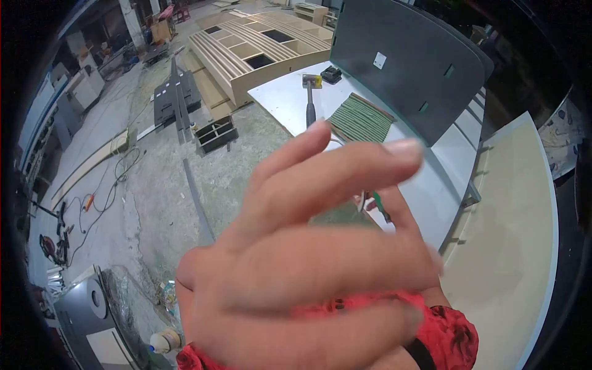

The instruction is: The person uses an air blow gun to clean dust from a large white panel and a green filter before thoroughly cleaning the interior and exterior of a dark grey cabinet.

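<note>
My left hand is raised close in front of the camera, large and blurred, and covers the middle of the view. Its fingers are stretched to the right and spread, with nothing seen between them. Behind it, part of my right arm shows; that hand's fingers are mostly hidden. Beside this arm, a small green and dark item shows over the white tabletop; I cannot tell whether my right hand holds it. Farther back on the table lie a hammer and a green ribbed mat-like piece.
A black block-shaped item sits by the hammer. A large dark grey panel stands along the table's far side, and a cream panel is at the right. Slatted wooden frames, a black divided box and cables are on the floor.
</note>
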### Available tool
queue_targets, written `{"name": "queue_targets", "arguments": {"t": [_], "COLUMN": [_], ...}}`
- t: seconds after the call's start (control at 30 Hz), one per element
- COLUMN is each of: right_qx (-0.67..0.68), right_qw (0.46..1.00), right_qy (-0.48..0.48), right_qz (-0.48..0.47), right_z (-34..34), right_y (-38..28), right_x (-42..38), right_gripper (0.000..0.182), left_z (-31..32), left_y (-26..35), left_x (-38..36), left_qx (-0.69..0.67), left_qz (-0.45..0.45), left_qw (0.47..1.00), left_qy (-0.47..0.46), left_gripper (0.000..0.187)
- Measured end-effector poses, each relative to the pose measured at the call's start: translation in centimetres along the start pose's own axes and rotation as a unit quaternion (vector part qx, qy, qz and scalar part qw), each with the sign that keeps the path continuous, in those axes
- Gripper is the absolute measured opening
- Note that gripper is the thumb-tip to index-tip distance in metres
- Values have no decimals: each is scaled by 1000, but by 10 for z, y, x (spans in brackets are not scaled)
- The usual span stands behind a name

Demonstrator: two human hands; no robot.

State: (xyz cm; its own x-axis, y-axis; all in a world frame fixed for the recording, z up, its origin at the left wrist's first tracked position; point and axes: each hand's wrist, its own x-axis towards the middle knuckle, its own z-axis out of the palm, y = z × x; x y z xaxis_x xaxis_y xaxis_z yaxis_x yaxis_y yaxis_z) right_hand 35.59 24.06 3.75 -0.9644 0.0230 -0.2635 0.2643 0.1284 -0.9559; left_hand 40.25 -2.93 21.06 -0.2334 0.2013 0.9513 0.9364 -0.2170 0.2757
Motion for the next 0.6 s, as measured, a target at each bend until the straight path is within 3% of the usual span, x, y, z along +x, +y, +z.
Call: {"name": "queue_targets", "arguments": {"t": [0.03, 0.07, 0.23, 0.33, 0.4, 0.47, 0.53, 0.57, 0.6], "right_qx": [-2, 10, 36, 73, 69, 193, 316, 380, 383], "right_qw": [1000, 1000, 999, 993, 996, 977, 933, 900, 899], "right_qy": [-4, -17, -1, -81, -36, 34, 117, 161, 166], "right_qz": [3, 14, 34, 35, 41, 90, 125, 137, 132], "right_z": [2, 4, 12, 1, 24, 55, 74, 79, 65], "right_y": [4, 7, 16, 33, -14, -75, -133, -143, -108], "right_x": [10, 20, 31, 45, 27, -4, -41, -87, -31], "right_gripper": [46, 47, 45, 43, 47, 49, 52, 54, 54], "left_z": [7, 11, 24, 31, 36, 44, 54, 48, 37], "left_y": [0, 2, 21, 32, 35, 29, 0, -7, -15], "left_x": [-3, -3, 11, 21, 25, 20, -1, -11, -24], "left_qx": [-4, -1, 26, 46, 45, 53, 103, 116, 127], "left_qz": [61, 58, -23, -60, -86, -112, -26, -83, -137], "left_qw": [996, 996, 998, 996, 993, 989, 992, 976, 947], "left_qy": [65, 68, 57, 56, 61, 79, -72, -166, -261], "left_gripper": [35, 35, 37, 38, 39, 40, 42, 46, 52]}}
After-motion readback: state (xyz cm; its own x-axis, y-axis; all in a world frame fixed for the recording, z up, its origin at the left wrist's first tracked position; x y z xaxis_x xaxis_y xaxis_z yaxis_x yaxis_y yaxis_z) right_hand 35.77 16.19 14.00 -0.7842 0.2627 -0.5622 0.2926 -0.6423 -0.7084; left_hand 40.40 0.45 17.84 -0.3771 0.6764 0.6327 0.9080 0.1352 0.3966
